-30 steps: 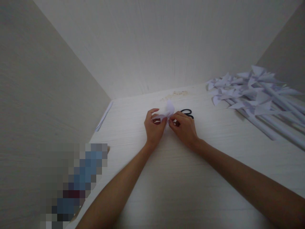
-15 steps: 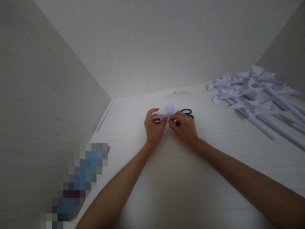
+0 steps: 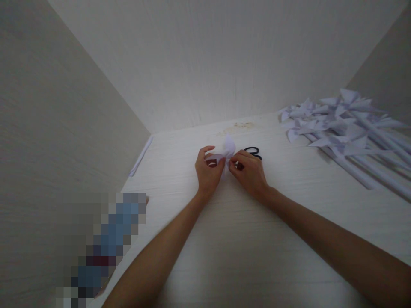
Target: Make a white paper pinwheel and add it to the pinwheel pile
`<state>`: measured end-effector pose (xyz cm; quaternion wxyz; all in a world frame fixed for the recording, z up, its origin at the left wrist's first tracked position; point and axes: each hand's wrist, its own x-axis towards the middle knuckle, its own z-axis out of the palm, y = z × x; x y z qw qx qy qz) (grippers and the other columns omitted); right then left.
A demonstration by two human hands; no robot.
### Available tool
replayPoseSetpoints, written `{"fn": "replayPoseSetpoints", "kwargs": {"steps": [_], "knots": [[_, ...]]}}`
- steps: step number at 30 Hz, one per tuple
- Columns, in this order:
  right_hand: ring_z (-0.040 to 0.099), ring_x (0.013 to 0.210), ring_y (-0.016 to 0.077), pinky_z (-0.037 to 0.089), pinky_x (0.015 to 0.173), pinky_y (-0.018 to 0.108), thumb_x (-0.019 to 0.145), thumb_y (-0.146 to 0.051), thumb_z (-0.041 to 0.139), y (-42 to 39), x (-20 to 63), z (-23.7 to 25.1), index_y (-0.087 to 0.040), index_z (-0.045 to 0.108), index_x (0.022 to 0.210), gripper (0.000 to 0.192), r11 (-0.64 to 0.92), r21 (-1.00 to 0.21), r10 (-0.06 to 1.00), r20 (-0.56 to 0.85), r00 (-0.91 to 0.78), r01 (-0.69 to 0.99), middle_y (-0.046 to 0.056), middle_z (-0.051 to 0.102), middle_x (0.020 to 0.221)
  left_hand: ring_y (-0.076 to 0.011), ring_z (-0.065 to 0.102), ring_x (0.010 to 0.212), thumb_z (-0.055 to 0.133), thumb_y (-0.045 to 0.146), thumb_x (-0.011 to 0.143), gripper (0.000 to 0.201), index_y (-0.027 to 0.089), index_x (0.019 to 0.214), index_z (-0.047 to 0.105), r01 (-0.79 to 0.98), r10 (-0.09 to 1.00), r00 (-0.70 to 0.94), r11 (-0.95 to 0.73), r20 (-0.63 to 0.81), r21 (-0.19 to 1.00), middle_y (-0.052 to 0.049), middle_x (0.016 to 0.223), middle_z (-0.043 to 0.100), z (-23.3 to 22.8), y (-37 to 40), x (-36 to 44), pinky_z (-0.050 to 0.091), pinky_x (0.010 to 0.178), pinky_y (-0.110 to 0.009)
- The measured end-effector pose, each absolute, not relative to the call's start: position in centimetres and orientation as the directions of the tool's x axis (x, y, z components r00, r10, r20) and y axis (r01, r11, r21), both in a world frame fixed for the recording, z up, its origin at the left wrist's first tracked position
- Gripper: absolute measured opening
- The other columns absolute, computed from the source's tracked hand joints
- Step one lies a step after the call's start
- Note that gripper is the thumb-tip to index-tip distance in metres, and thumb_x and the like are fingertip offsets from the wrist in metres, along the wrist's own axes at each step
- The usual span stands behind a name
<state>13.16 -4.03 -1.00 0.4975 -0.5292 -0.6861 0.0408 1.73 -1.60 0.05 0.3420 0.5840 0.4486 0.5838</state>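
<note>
Between my two hands is a white paper pinwheel (image 3: 229,145), one pointed blade standing up and another reaching left. My left hand (image 3: 209,172) pinches it near the centre, thumb against the paper, with the index finger raised. From the other side my right hand (image 3: 248,171) closes thumb and fingertips at the pinwheel's middle. Whether those fingertips also hold something small is hidden. Just behind my right hand lie scissors (image 3: 253,150); only their black handle loops show.
Several finished-looking paper pinwheels on rolled paper sticks (image 3: 348,145) are piled at the right. A folded white paper strip (image 3: 141,156) lies by the left wall. A pixelated blue patch (image 3: 118,231) covers the lower left. Walls (image 3: 205,64) rise behind and at both sides of the white tabletop (image 3: 205,239).
Almost nothing differs. Both hands keep the same pinch on the pinwheel, and the whole view has shifted very slightly.
</note>
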Motion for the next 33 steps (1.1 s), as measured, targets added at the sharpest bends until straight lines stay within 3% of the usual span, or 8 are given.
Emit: {"fn": "replayPoseSetpoints", "kwargs": {"steps": [21, 33], "knots": [[0.048, 0.054, 0.0096, 0.040, 0.052, 0.022, 0.071, -0.010, 0.051, -4.01, 13.13, -0.61, -0.016, 0.055, 0.060, 0.013, 0.483, -0.594, 0.745, 0.664, 0.054, 0.643, 0.000, 0.052, 0.061, -0.0077, 0.055, 0.054, 0.066, 0.012, 0.054, 0.038, 0.016, 0.088, 0.049, 0.097, 0.938, -0.146, -0.302, 0.313, 0.949, 0.003, 0.065, 0.056, 0.33, -1.34, 1.43, 0.045, 0.048, -0.017], [0.053, 0.055, 0.0100, 0.044, 0.055, 0.023, 0.071, -0.011, 0.057, -4.08, 13.40, -0.68, -0.016, 0.060, 0.068, 0.007, 0.530, -0.585, 0.681, 0.725, 0.102, 0.614, 0.000, 0.058, 0.063, -0.0076, 0.054, 0.051, 0.068, 0.015, 0.051, 0.042, 0.016, 0.089, 0.050, -0.057, 0.962, -0.150, -0.240, 0.229, 0.969, 0.004, 0.060, 0.057, -0.03, -0.91, 1.13, 0.042, 0.047, -0.017]]}}
